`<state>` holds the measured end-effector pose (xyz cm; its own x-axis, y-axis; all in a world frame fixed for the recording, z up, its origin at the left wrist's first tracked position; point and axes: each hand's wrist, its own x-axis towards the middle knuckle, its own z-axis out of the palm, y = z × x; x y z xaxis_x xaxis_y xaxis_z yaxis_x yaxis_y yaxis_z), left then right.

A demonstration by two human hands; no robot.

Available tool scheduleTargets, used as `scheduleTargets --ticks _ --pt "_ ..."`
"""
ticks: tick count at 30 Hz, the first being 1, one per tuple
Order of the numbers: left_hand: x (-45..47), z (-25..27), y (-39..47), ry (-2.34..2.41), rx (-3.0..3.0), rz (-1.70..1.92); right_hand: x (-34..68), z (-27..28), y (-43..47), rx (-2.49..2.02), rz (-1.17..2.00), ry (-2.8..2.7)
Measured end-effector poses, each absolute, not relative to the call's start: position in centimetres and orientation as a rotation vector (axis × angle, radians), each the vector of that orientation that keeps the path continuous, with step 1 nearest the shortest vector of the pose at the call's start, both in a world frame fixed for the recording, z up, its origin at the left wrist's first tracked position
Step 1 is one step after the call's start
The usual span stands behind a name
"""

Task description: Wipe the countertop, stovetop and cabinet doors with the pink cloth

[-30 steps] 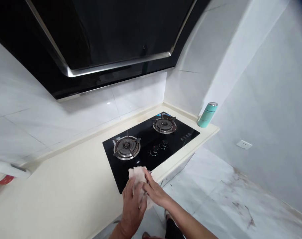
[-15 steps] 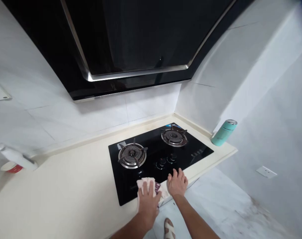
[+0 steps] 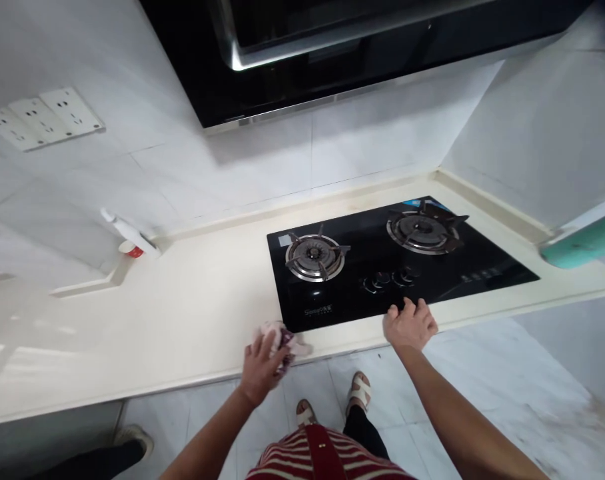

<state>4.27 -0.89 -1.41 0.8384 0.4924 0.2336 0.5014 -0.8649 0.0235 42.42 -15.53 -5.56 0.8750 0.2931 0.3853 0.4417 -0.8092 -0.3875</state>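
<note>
My left hand [image 3: 261,368] grips a bunched pink and purple cloth [image 3: 278,337], pressing it on the cream countertop [image 3: 202,313] at the front left corner of the black gas stove [image 3: 352,293]. Part of the cloth is hidden under the fingers. My right hand [image 3: 410,325] rests with fingers slightly bent and apart on the counter's front edge, just below the stove's control knobs [image 3: 377,283]; it holds nothing. Two burners, a left one [image 3: 314,257] and a right one [image 3: 422,230], sit in the glass top.
A black range hood [image 3: 382,73] hangs low over the stove. At the right stands a teal bottle [image 3: 585,241]. A white spray bottle [image 3: 132,232] and a red-and-white cup [image 3: 130,249] are by the left wall. Another person's shoe [image 3: 136,440] shows on the floor.
My left hand has moved the cloth left, off the stove glass onto the counter by its corner. My right hand stays at the front edge. The view has swung left and down.
</note>
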Motion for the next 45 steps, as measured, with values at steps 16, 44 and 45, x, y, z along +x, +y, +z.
scheduleTargets --ticks 16,44,45 --pt "13.9 -1.2 -6.8 -0.607 -3.082 -0.300 42.7 -6.2 -15.7 -2.518 -0.476 -0.540" --pt "25.5 5.2 -3.1 -0.433 -3.098 -0.904 42.6 -5.6 -15.9 -2.506 -0.405 -0.538" --pt "27.7 4.6 -3.8 -0.393 -3.129 -0.791 42.6 -5.7 -16.1 -2.518 -0.380 -0.550"
